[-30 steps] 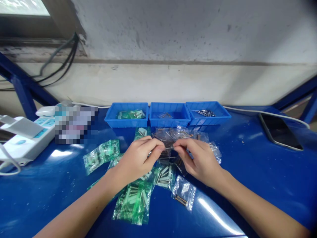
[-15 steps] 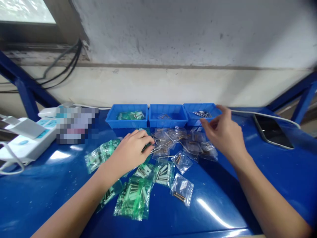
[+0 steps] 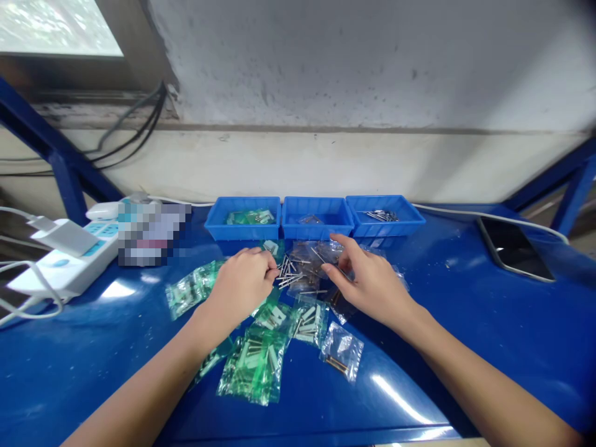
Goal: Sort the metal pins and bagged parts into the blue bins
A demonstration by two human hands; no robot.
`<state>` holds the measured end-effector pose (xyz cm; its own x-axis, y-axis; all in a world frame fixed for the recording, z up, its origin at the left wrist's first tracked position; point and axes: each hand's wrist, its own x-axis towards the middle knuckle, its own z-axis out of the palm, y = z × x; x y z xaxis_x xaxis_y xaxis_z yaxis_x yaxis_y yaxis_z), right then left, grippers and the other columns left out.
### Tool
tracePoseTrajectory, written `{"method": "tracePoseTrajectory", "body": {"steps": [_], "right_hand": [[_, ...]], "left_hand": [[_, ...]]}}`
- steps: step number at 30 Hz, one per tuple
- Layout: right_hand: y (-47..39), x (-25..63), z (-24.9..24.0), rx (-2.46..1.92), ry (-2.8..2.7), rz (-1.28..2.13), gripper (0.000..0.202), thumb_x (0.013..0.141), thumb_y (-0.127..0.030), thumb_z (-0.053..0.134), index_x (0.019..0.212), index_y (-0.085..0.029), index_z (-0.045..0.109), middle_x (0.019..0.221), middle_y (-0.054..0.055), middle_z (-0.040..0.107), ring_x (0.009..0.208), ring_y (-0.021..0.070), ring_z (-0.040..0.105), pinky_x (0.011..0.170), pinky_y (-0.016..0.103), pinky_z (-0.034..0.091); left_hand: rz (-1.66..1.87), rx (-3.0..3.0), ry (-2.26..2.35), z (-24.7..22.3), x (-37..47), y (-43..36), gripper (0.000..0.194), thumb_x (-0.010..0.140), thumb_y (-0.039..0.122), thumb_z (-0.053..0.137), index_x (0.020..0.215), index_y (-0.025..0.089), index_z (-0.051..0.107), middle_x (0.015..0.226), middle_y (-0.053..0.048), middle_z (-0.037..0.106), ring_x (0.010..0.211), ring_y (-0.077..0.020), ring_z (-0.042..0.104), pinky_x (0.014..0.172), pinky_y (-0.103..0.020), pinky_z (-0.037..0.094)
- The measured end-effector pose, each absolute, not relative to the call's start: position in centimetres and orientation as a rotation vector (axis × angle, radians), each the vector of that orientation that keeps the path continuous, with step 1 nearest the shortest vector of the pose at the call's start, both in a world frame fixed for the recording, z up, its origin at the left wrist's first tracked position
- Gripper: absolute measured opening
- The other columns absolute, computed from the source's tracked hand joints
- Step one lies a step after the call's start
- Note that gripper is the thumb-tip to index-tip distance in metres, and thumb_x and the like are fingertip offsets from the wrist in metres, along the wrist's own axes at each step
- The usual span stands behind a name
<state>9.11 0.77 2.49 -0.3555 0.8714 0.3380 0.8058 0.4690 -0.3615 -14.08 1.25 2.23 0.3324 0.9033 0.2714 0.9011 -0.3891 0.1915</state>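
Inner side of left hand point(image 3: 244, 279) hidden, grasp uncertain, window point(image 3: 60, 28) cut off, pixelated item point(image 3: 153, 236)

Loose silvery metal pins point(image 3: 289, 277), slim, lying at varied angles at the dial's centre, beside clear plastic bags point(image 3: 305, 250) heaped toward 2 o'clock. Single flat clear bag point(image 3: 345, 340) at 5 o'clock, with brass-coloured pins inside. Green-tinted bags point(image 3: 254, 366), filled with pale plugs and pins, between 5 and 9 o'clock.

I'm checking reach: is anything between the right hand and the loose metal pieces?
Nothing visible blocks the right hand from the loose metal pieces; clear bags lie low on the table between them.
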Motion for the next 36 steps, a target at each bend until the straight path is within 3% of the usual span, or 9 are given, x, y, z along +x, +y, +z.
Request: {"method": "tracePoseTrajectory", "body": {"steps": [3,8,13,18,24,30,36], "right_hand": [[0.6,9.1,2.8,-1.312,-2.250,0.223,0.045,0.089,-0.037,0.046,0.127,-0.015,0.043,0.075,0.003,0.064,0.064,0.0175,0.060,0.059,0.030,0.044],[0.1,8.7,3.1,-1.065,-2.281,0.232,0.035,0.089,-0.030,0.050,0.121,-0.017,0.050,0.082,0.003,0.064,0.069,0.0141,0.059,0.066,0.028,0.046],[-0.2,8.3,3.0,-0.872,-2.313,0.200,0.016,0.090,-0.024,0.048,0.099,-0.016,0.058,0.081,0.004,0.063,0.069,0.0134,0.056,0.063,0.027,0.043],[-0.4,8.2,2.8,-0.883,-2.254,0.171,0.013,0.091,-0.021,0.046,0.092,-0.016,0.058,0.076,0.004,0.064,0.065,0.0131,0.055,0.061,0.027,0.041],[-0.3,8.4,2.6,-0.982,-2.176,0.158,0.018,0.092,-0.024,0.044,0.088,-0.016,0.059,0.069,0.003,0.063,0.060,0.0126,0.055,0.058,0.026,0.041],[-0.6,8.3,2.6,-0.941,-2.177,0.224,0.024,0.088,-0.030,0.053,0.108,-0.016,0.054,0.072,0.001,0.064,0.062,0.0127,0.058,0.060,0.026,0.044],[-0.7,8.3,2.7,-0.850,-2.230,0.188,0.013,0.090,-0.019,0.047,0.098,-0.018,0.057,0.080,0.003,0.066,0.069,0.0127,0.060,0.063,0.026,0.045]], "left_hand": [[0.557,2.532,1.801,2.9,-13.6,1.0,0.015,0.085,0.019,0.050,0.078,0.019,0.063,0.078,-0.006,0.067,0.076,-0.0262,0.061,0.060,-0.035,0.047],[0.773,2.501,1.584,4.0,-12.8,0.4,0.019,0.092,0.021,0.043,0.093,0.019,0.061,0.090,-0.005,0.068,0.085,-0.0229,0.062,0.074,-0.038,0.049],[0.853,2.340,1.337,4.1,-11.7,-0.6,0.023,0.094,0.018,0.039,0.112,0.021,0.053,0.093,-0.004,0.066,0.078,-0.0157,0.064,0.066,-0.027,0.050],[0.916,2.239,1.286,3.9,-11.0,-0.9,0.014,0.094,0.021,0.041,0.104,0.019,0.050,0.072,0.000,0.063,0.064,-0.0134,0.062,0.056,-0.023,0.047],[1.060,2.394,1.218,3.9,-11.3,-0.8,0.007,0.089,0.021,0.053,0.092,0.019,0.059,0.084,-0.002,0.064,0.078,-0.0151,0.059,0.069,-0.028,0.048],[1.031,2.477,1.283,4.1,-11.7,-0.5,0.014,0.092,0.019,0.046,0.088,0.017,0.060,0.077,-0.002,0.063,0.073,-0.0146,0.057,0.067,-0.028,0.045],[0.960,2.417,1.318,4.1,-11.3,-0.9,0.024,0.093,0.023,0.042,0.075,0.018,0.058,0.066,-0.001,0.060,0.064,-0.0142,0.057,0.061,-0.028,0.043]]}}
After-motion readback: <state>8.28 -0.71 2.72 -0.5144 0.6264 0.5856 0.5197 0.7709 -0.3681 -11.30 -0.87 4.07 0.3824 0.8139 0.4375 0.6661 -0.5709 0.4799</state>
